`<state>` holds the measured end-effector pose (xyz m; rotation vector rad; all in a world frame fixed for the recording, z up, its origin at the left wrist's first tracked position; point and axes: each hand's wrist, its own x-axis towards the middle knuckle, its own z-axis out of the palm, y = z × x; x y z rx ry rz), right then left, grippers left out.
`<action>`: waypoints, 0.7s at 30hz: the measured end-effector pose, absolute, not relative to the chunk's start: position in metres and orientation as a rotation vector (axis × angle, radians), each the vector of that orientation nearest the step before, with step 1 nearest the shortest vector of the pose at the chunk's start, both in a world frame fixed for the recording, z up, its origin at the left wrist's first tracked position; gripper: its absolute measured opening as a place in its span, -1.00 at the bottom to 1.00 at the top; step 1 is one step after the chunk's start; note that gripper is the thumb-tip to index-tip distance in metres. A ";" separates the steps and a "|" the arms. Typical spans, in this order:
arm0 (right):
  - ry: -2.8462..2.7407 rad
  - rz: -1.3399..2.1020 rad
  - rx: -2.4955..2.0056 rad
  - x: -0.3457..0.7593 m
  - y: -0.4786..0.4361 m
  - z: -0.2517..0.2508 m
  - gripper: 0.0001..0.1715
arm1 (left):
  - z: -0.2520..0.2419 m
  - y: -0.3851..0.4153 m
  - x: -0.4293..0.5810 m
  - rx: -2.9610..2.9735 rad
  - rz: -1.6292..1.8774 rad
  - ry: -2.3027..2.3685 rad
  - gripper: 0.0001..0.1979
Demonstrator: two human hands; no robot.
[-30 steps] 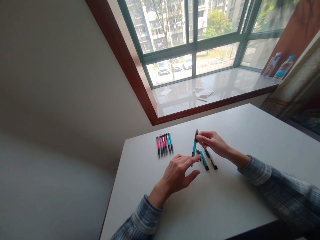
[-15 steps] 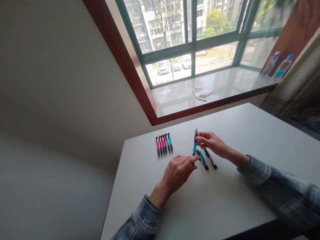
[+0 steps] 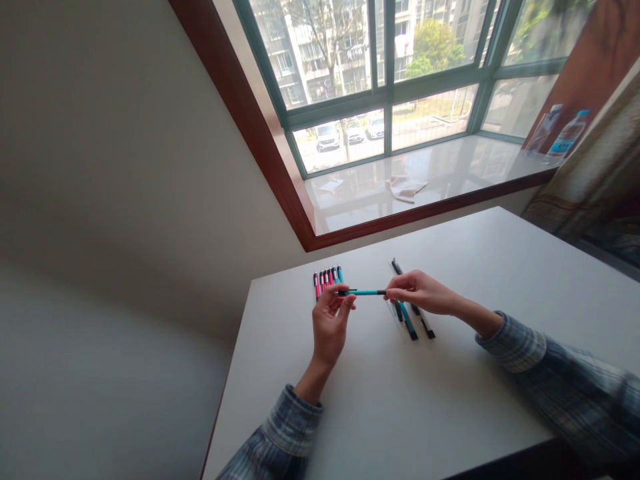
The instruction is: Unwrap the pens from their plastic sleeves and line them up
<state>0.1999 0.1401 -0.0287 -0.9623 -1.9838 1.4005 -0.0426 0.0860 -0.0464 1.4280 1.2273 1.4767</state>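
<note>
A turquoise pen (image 3: 369, 292) with dark ends is held level above the table, stretched between both hands. My left hand (image 3: 331, 320) pinches its left end, where a dark clip shows. Its right end is gripped between the thumb and fingers of my right hand (image 3: 420, 292). Behind my left hand lies a row of pink and turquoise pens (image 3: 323, 279), their lower parts partly hidden by the fingers. Below my right hand is a loose group of pens, including a turquoise pen (image 3: 408, 323) and a black pen (image 3: 426, 327).
All the pens lie on a white table (image 3: 390, 407). Beyond its far edge is a windowsill (image 3: 360, 200) bearing a crumpled cloth (image 3: 407, 189) and a plastic bottle (image 3: 567, 139) with a blue cap. A curtain (image 3: 583, 173) hangs at the right.
The turquoise pen has turned from near upright to level and moved left. My left hand has shifted up and left, now gripping the clip end; my right hand holds the other end.
</note>
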 end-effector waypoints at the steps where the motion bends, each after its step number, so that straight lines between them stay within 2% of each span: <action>1: -2.006 1.387 -0.967 0.200 0.140 -0.028 -0.53 | -0.047 0.087 -0.043 1.392 1.479 1.219 -0.74; 5: -2.070 1.392 -0.963 0.200 0.137 -0.028 -0.52 | -0.048 0.089 -0.043 1.347 1.492 1.193 -0.73; 11: -2.053 1.365 -0.980 0.197 0.133 -0.030 -0.64 | -0.047 0.090 -0.043 1.319 1.512 1.204 -0.72; 17: -1.998 1.378 -0.950 0.197 0.138 -0.030 -0.54 | -0.043 0.089 -0.040 1.198 1.471 1.149 -0.60; 21: -1.988 1.435 -0.910 0.195 0.136 -0.033 -0.58 | -0.044 0.088 -0.040 1.154 1.431 1.108 -0.62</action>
